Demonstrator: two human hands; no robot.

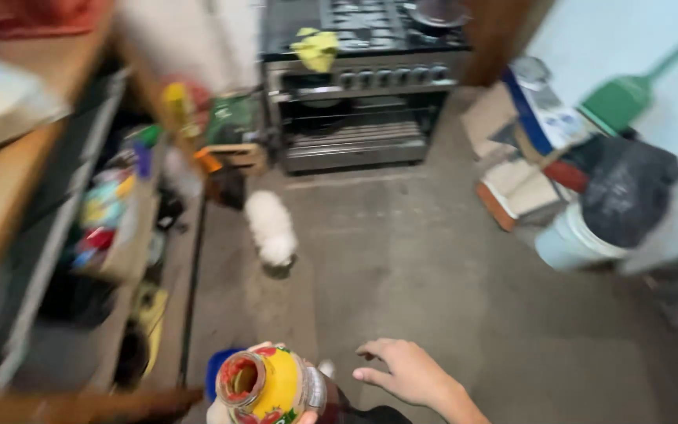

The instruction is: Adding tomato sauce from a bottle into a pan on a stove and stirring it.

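Floor [449, 267] spreads grey ahead, a stove [362, 86] at its far edge and a small white dog [271, 228] midway. Nearer, my left hand [264, 414] clamps round a yellow-labelled open jar [270, 386], mouth tipped toward me, likely for a look inside. My right hand [403, 371] hovers beside it, fingers spread, holding nothing.

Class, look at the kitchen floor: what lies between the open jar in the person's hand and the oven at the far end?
In the head view, a small white fluffy animal stands on the bare floor between the jar and oven.
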